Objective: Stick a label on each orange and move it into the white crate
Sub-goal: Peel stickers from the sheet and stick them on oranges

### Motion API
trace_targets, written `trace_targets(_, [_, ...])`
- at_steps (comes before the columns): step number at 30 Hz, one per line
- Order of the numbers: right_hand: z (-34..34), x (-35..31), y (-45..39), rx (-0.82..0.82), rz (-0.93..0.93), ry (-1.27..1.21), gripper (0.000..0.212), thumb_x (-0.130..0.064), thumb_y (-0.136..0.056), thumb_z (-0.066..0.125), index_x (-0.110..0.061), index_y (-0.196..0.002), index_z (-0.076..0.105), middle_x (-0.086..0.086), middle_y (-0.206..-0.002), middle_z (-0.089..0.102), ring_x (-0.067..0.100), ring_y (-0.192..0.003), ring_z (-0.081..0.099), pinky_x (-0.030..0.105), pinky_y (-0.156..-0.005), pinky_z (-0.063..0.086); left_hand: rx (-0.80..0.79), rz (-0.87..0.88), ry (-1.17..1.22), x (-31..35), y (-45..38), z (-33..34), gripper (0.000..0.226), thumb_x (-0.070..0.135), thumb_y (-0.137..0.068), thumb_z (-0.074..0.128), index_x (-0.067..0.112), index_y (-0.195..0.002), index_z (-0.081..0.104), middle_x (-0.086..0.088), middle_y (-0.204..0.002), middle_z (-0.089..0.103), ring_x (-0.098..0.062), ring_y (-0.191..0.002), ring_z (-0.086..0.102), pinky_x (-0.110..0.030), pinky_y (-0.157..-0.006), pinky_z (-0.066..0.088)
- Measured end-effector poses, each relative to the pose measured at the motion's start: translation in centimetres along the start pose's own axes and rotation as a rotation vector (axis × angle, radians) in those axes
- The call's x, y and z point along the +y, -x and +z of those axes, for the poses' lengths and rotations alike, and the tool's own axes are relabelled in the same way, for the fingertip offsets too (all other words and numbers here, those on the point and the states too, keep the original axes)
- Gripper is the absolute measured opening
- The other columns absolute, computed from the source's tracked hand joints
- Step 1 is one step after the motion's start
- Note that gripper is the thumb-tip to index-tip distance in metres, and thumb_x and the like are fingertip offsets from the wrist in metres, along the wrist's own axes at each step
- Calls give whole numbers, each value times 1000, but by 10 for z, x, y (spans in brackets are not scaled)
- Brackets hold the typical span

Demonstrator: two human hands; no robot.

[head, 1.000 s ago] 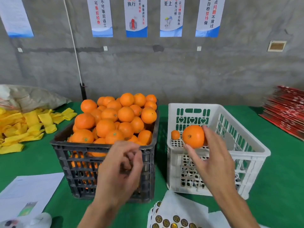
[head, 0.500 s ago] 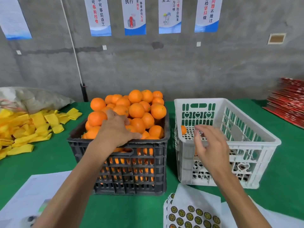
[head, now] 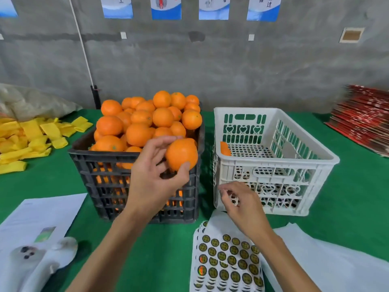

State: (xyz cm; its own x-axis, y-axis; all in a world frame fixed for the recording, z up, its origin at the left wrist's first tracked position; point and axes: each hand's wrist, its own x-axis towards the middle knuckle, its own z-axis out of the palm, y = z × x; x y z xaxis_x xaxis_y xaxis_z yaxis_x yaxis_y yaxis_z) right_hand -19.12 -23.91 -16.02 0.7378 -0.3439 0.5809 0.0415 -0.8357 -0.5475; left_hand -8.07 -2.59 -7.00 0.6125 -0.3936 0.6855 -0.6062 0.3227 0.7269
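My left hand (head: 154, 182) grips an orange (head: 181, 153) in front of the black crate's (head: 117, 165) right front corner. The black crate is heaped with oranges (head: 145, 121). To its right stands the white crate (head: 280, 163) with one orange (head: 224, 149) lying at its back left. My right hand (head: 242, 204) hovers low before the white crate, just above the top edge of the sticker sheet (head: 227, 260); its fingers are loosely curled, thumb and forefinger apart, and hold nothing I can see. The sheet carries several round gold-and-black labels.
Yellow foam sleeves (head: 31, 135) lie piled at the left with a grey sack behind. White papers (head: 40, 216) and a white cloth (head: 37, 262) sit front left; more white sheets (head: 328, 264) front right. A red stack (head: 366, 121) is far right. Green cloth covers the table.
My left hand has lifted an orange out of the black crate toward me. My right hand dropped from the white crate's rim down to the sticker sheet.
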Motion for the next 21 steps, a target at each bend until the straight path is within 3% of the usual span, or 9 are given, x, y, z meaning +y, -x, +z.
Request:
trace_targets(2, [-1, 25, 23, -194, 73, 27, 17, -16, -100, 64, -17, -110, 77, -12, -109, 68, 10, -107, 61, 29, -97, 49, -50, -76, 15, -22, 35, 20, 51, 22, -87, 80, 22, -134, 60, -4, -138, 64, -31, -125, 65, -34, -92, 61])
trace_targets(4, [-1, 47, 46, -381, 117, 53, 22, -32, -100, 64, -26, -119, 75, -15, -123, 65, 8, -121, 55, 29, -105, 45, -74, -249, 42, -47, 64, 39, 54, 25, -85, 82, 24, -136, 62, -8, -135, 64, -34, -119, 67, -35, -90, 60])
trace_targets(7, [4, 60, 73, -521, 134, 34, 48, -62, -92, 64, -33, -130, 69, -21, -134, 57, -7, -126, 42, 18, -110, 35, -101, -446, 24, -82, 92, 60, 49, 30, -85, 82, 33, -131, 67, -6, -128, 69, -30, -111, 70, -37, -90, 60])
trace_targets(10, [10, 60, 84, -530, 72, 62, 63, -68, -90, 62, -29, -139, 63, -22, -139, 51, -6, -128, 37, 15, -110, 29, -69, -553, 13, -106, 109, 71, 42, 48, -83, 77, 41, -124, 70, 3, -118, 73, -23, -106, 72, -34, -87, 60])
trace_targets(13, [13, 60, 86, -514, 41, 91, 63, -64, -93, 60, -25, -143, 60, -19, -137, 49, -1, -126, 37, 19, -109, 33, -27, -654, 36, -121, 128, 77, 47, 59, -79, 75, 40, -122, 71, 5, -115, 73, -22, -107, 71, -40, -87, 62])
trace_targets(17, [18, 63, 87, -444, 98, -25, 43, -47, -97, 65, -21, -131, 71, -16, -126, 56, 0, -120, 43, 25, -107, 39, -29, -696, 37, -130, 139, 79, 58, 62, -78, 72, 32, -127, 68, 7, -116, 73, -19, -110, 71, -48, -96, 60])
trace_targets(21, [20, 66, 82, -361, 117, -61, 25, -35, -97, 69, -20, -115, 79, -15, -115, 62, -3, -113, 49, 23, -104, 40, -37, -695, 11, -132, 140, 81, 61, 63, -78, 71, 32, -130, 65, -1, -125, 69, -13, -111, 70, -32, -93, 59])
